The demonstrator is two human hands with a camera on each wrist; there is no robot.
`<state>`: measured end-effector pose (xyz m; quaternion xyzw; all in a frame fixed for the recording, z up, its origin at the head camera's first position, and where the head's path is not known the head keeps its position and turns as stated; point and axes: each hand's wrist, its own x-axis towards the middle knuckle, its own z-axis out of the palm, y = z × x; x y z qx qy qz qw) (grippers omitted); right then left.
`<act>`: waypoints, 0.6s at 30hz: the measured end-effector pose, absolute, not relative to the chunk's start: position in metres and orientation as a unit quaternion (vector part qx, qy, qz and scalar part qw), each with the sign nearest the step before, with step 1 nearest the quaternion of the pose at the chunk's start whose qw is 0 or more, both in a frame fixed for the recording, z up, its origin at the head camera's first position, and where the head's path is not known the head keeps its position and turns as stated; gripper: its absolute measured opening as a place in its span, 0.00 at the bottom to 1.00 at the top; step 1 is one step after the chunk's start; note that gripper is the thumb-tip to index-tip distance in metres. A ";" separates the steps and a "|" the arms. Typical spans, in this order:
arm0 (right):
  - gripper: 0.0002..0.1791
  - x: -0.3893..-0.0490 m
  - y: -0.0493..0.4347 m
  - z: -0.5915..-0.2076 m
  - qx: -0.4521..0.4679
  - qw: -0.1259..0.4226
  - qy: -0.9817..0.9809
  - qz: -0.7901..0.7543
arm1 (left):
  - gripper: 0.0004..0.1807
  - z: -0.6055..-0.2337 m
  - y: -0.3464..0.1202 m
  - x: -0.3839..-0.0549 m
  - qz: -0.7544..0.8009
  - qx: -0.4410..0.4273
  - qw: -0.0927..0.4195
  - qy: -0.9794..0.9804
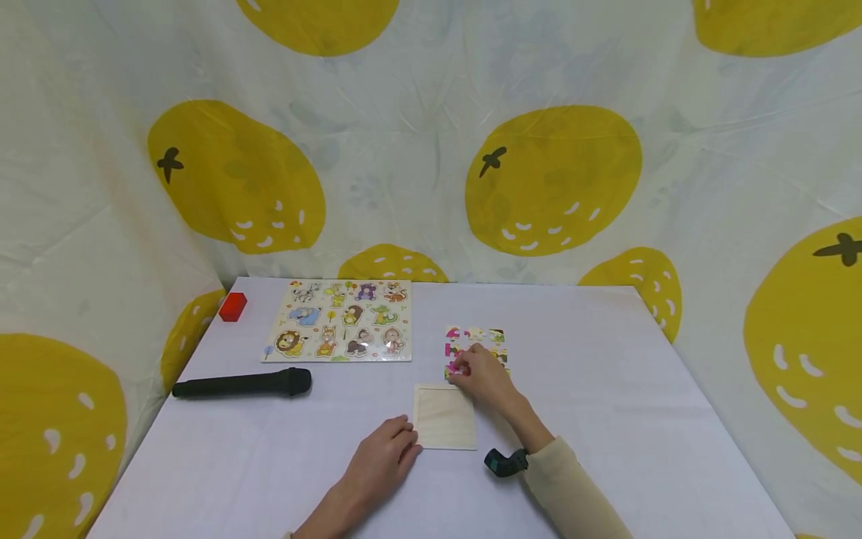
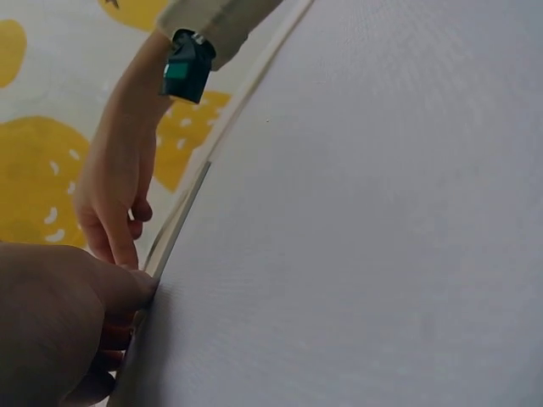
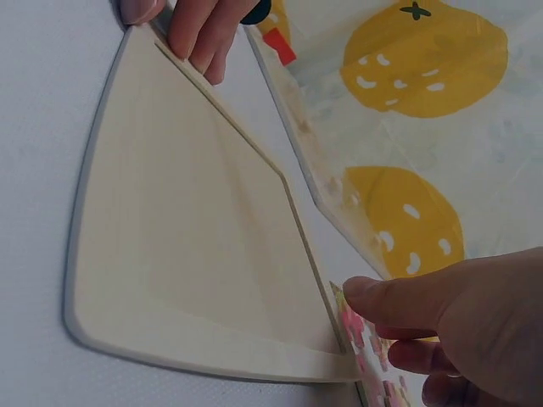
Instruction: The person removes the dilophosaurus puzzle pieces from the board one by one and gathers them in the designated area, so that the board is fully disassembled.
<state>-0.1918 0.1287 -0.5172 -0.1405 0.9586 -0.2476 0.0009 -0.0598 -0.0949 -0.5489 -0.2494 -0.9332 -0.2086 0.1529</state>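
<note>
A square wooden puzzle tray (image 1: pixel 444 418) with a raised rim lies bare on the table. My left hand (image 1: pixel 382 458) holds its near left corner, the thumb (image 3: pixel 140 8) at the corner and the fingers (image 3: pixel 208 47) along the side. Beyond the tray lie several colourful jigsaw puzzle pieces (image 1: pixel 497 335), set in rows. My right hand (image 1: pixel 486 380) is over their near left part. Its thumb and forefinger pinch a pink patterned piece, partly hidden by the fingers. In the right wrist view, the thumb (image 3: pixel 373 292) is at a corner of the printed pieces (image 3: pixel 361 348), beside the tray's rim.
An animal picture board (image 1: pixel 340 322) lies at the back left. A red block (image 1: pixel 233 307) stands near the far left corner, and a black microphone (image 1: pixel 242 383) lies in front of it. A patterned curtain (image 1: pixel 431 150) hangs behind the table. A dark device (image 1: pixel 505 463) is on my right wrist.
</note>
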 end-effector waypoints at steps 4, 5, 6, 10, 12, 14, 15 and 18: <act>0.14 -0.187 0.129 -0.509 -0.135 -0.004 0.957 -0.256 | 0.08 -0.546 -0.096 -0.062 -0.226 -0.248 0.152 -0.930; 0.13 -0.186 0.130 -0.507 -0.134 -0.007 0.956 -0.260 | 0.07 -0.545 -0.096 -0.063 -0.237 -0.247 0.153 -0.927; 0.12 -0.184 0.131 -0.504 -0.135 -0.014 0.955 -0.264 | 0.06 -0.544 -0.096 -0.065 -0.249 -0.244 0.156 -0.924; 0.07 -0.178 0.136 -0.496 -0.134 -0.046 0.946 -0.290 | 0.06 -0.533 -0.097 -0.072 -0.295 -0.219 0.141 -0.919; 0.06 -0.175 0.138 -0.492 -0.134 -0.062 0.943 -0.299 | 0.07 -0.525 -0.097 -0.077 -0.297 -0.203 0.134 -0.923; 0.06 -0.171 0.140 -0.489 -0.134 -0.081 0.941 -0.300 | 0.09 -0.515 -0.098 -0.082 -0.286 -0.195 0.139 -0.928; 0.07 -0.169 0.141 -0.488 -0.137 -0.093 0.940 -0.298 | 0.10 -0.511 -0.099 -0.085 -0.274 -0.194 0.149 -0.930; 0.10 -0.162 0.143 -0.484 -0.159 -0.153 0.937 -0.269 | 0.14 -0.499 -0.100 -0.095 -0.234 -0.196 0.191 -0.933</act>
